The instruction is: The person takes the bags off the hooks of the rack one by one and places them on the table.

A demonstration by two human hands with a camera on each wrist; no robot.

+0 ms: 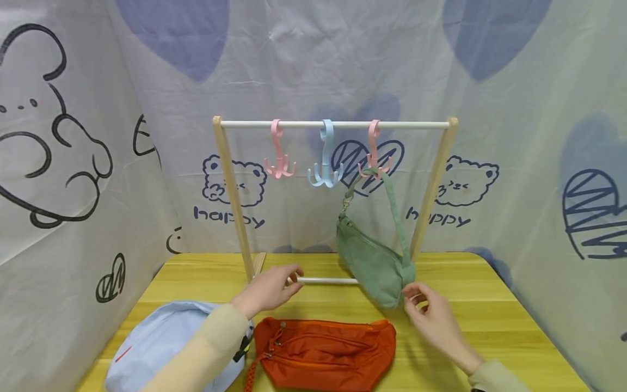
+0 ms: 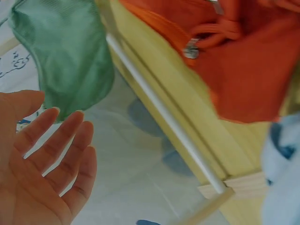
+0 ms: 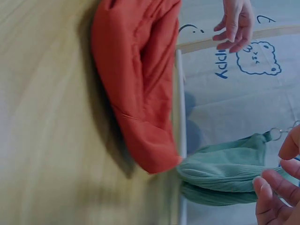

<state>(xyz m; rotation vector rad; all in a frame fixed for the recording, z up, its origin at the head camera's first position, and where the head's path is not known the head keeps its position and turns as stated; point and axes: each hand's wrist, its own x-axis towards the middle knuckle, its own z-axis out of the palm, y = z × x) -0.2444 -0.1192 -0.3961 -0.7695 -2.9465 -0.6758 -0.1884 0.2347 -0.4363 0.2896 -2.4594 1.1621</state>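
A green shoulder bag hangs tilted by its strap from the right pink hook. Beside the bag's lower right end is my right hand, fingers loosely bent; in the right wrist view its thumb and fingers are apart, with nothing pinched between them. Whether they touch the bag I cannot tell. My left hand is in the air left of the bag, its relaxed fingers spread and holding nothing in the left wrist view. An orange-red waist bag lies on the table just in front of both hands.
A wooden-ended rack with a white top bar stands at the back. Another pink hook and a blue hook hang from it. A light blue bag lies at the left, partly under my left forearm, on the yellow table.
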